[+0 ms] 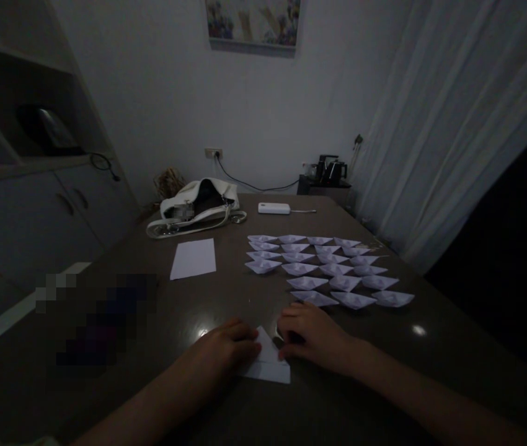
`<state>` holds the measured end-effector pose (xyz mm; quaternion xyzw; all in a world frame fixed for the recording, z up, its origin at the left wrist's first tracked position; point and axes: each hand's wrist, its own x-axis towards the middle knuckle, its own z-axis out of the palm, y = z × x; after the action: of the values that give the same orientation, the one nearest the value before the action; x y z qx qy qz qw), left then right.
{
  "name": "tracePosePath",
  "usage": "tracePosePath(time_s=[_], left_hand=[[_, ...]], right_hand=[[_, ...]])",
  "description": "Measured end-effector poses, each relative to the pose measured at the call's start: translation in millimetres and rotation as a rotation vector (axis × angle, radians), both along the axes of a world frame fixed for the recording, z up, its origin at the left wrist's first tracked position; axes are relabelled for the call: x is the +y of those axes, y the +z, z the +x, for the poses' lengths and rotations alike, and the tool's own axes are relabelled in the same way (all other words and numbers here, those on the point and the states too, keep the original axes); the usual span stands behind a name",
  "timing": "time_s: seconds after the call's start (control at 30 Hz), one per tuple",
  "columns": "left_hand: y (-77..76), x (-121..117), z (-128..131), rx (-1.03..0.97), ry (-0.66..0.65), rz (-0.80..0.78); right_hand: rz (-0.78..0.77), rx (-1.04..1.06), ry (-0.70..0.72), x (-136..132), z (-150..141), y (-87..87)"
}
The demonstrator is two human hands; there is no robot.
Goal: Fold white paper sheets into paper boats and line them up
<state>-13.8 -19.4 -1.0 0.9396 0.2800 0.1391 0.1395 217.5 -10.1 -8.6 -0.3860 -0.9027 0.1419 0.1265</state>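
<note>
A partly folded sheet of white paper (269,356) lies on the table before me, peaked at the top with a straight band along its lower edge. My left hand (233,347) covers its left side, fingers bent and pressed together on it. On the right edge, the thumb and curled fingers of my right hand (307,334) pinch at the paper. Just beyond that hand stand several folded paper boats (307,283) in rows. A flat stack or sheet of white paper (193,258) rests farther off to the left.
The dark table (235,291) also carries a white handbag (198,204) and a white power bank (273,209) with a short cable at the far end. A blurred patch (105,328) hides something on the left. A kettle (335,172) stands beyond the table; a curtain (431,124) hangs right.
</note>
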Motion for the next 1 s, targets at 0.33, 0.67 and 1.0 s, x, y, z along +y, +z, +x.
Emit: tracePosePath(time_s=[0.33,0.67,1.0], left_hand=[[0.0,2.2,-1.8,0.025,-0.005,-0.013],[1.5,-1.1,2.1,0.038,0.086,-0.09],[1.2,25.0,3.4,-0.061,0.076,-0.224]], right_hand=[[0.034,-0.074,-0.003,-43.1,-15.2,14.1],[0.058,-0.108,-0.049,-68.2,-28.3,-11.5],[0.036,-0.114,-0.113,-69.3,-37.2,-11.9]])
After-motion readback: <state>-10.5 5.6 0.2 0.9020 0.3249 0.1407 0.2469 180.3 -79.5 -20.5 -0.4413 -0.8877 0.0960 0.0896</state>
